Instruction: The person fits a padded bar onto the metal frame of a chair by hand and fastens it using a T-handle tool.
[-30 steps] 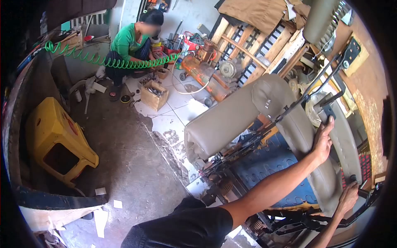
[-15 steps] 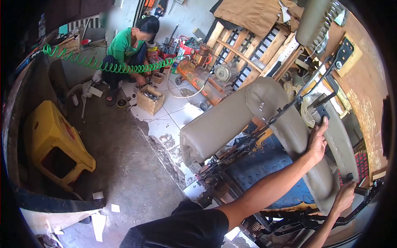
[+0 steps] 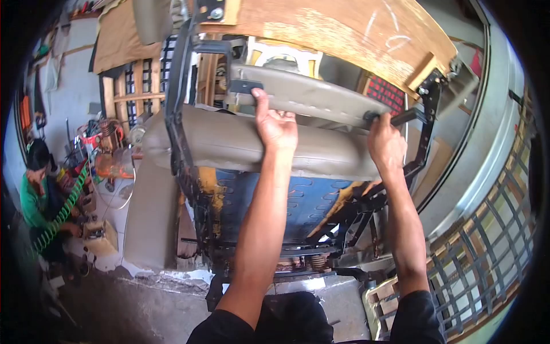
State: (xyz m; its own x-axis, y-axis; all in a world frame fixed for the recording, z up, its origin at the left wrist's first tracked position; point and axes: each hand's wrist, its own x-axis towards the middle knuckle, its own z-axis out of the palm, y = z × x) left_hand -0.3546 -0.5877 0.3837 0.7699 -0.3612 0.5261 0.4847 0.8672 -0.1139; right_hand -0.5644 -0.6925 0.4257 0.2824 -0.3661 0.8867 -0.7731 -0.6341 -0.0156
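Two hands are on the pad (image 3: 321,96): the left (image 3: 278,129) has its thumb on the black plate (image 3: 245,86), fingers loosely curled by the lower edge, whether gripping I cannot tell; the right (image 3: 388,146) is closed on the far end, by the knob (image 3: 371,116). The pad lies between the frame's (image 3: 182,129) sides, above the cushion (image 3: 229,140). Far left, a co-worker (image 3: 34,192) reaches toward a box (image 3: 100,239).
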